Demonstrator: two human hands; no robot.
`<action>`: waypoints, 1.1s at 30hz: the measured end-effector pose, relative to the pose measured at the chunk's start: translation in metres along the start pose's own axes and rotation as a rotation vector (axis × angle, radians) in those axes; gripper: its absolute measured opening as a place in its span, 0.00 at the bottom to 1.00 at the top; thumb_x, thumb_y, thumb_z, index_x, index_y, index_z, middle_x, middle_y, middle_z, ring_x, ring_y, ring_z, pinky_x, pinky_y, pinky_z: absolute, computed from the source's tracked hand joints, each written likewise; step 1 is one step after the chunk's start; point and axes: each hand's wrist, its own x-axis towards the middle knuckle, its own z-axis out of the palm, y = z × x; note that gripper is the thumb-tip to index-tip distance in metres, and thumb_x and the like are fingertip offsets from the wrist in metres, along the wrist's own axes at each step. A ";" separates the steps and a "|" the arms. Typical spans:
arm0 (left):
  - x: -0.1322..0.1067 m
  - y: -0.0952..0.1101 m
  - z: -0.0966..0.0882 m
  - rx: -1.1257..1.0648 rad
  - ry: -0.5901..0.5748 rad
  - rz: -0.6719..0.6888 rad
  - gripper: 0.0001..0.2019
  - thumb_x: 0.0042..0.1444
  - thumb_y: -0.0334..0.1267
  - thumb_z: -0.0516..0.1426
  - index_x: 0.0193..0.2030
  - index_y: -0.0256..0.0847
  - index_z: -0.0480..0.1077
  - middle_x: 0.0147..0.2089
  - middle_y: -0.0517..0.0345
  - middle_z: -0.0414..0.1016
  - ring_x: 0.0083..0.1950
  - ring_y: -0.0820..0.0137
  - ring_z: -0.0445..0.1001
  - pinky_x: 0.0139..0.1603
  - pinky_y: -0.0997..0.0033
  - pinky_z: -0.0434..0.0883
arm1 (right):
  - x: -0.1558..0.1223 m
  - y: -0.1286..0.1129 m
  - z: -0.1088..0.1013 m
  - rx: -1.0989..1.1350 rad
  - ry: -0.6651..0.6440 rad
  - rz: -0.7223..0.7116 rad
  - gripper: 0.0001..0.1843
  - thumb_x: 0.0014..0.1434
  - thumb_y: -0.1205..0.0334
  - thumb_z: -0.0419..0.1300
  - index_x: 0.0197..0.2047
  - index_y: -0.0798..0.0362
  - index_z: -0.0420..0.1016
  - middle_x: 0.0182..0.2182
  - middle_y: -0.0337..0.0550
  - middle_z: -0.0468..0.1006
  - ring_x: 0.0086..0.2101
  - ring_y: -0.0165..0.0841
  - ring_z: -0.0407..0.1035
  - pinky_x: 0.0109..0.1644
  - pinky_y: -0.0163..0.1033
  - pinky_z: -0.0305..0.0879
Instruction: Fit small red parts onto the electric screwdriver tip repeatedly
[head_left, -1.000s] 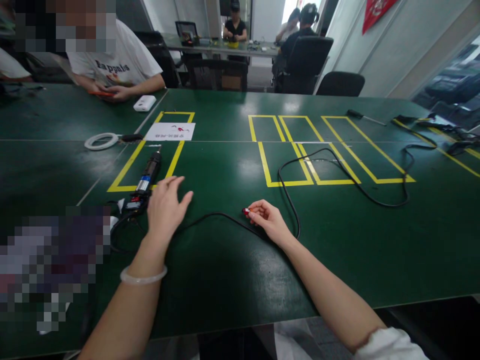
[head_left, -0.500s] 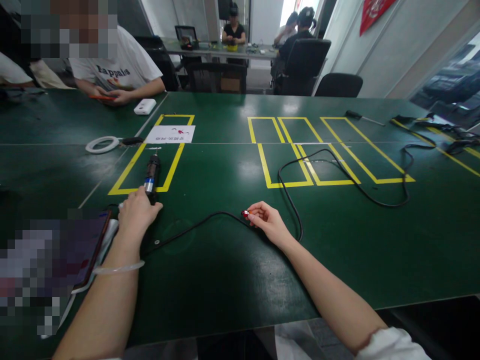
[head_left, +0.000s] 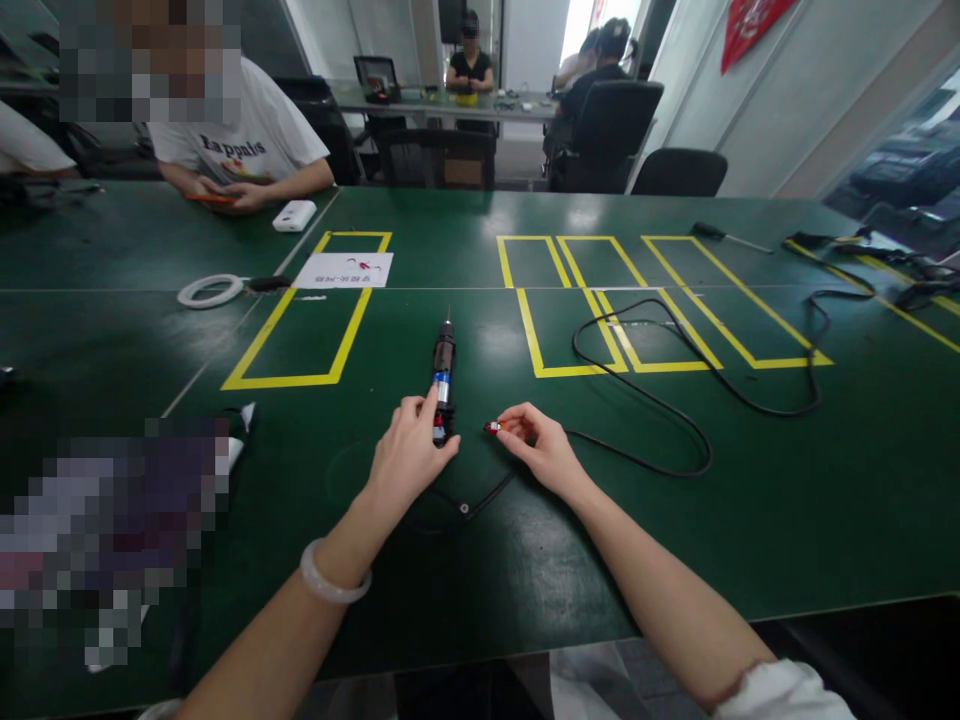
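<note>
Electric screwdriver (head_left: pixel 443 362) in left hand (head_left: pixel 409 455) grip, right hand (head_left: pixel 541 450) pinching red plug (head_left: pixel 493 427), black cable (head_left: pixel 780 411) beside

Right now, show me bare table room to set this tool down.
Free: inside the left yellow box, below the paper card; also the table's near edge right of the right hand, under the black cable. Crowded: around the left hand, tool and red plug.

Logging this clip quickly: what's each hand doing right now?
Left hand: closed on the tool.
Right hand: pinching the red plug.
</note>
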 end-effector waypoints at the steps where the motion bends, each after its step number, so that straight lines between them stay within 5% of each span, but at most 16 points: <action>1: -0.002 0.008 0.003 -0.019 0.010 0.021 0.36 0.55 0.47 0.58 0.70 0.45 0.52 0.55 0.46 0.64 0.53 0.58 0.68 0.44 0.65 0.71 | 0.000 0.001 -0.001 -0.060 -0.005 -0.008 0.09 0.60 0.58 0.62 0.42 0.53 0.73 0.28 0.37 0.70 0.28 0.28 0.63 0.32 0.34 0.60; 9: -0.011 0.039 0.013 -0.147 0.035 0.094 0.37 0.54 0.44 0.58 0.69 0.42 0.53 0.52 0.47 0.63 0.52 0.59 0.67 0.47 0.64 0.70 | 0.003 0.007 -0.003 -0.214 -0.048 0.040 0.05 0.58 0.63 0.60 0.39 0.53 0.71 0.24 0.33 0.68 0.25 0.27 0.62 0.31 0.33 0.58; 27: -0.014 0.041 0.015 -0.018 0.075 0.105 0.35 0.56 0.46 0.56 0.69 0.41 0.55 0.53 0.46 0.65 0.49 0.58 0.68 0.44 0.63 0.67 | 0.005 0.010 0.009 -0.375 0.013 -0.050 0.04 0.56 0.69 0.63 0.37 0.54 0.75 0.30 0.39 0.72 0.30 0.30 0.68 0.34 0.34 0.64; 33: -0.014 0.042 0.015 -0.015 0.078 0.100 0.34 0.57 0.48 0.56 0.69 0.41 0.55 0.52 0.47 0.65 0.49 0.59 0.68 0.44 0.64 0.67 | 0.000 0.004 0.010 -0.332 0.020 -0.015 0.13 0.57 0.71 0.61 0.46 0.54 0.76 0.34 0.43 0.78 0.32 0.30 0.72 0.35 0.34 0.68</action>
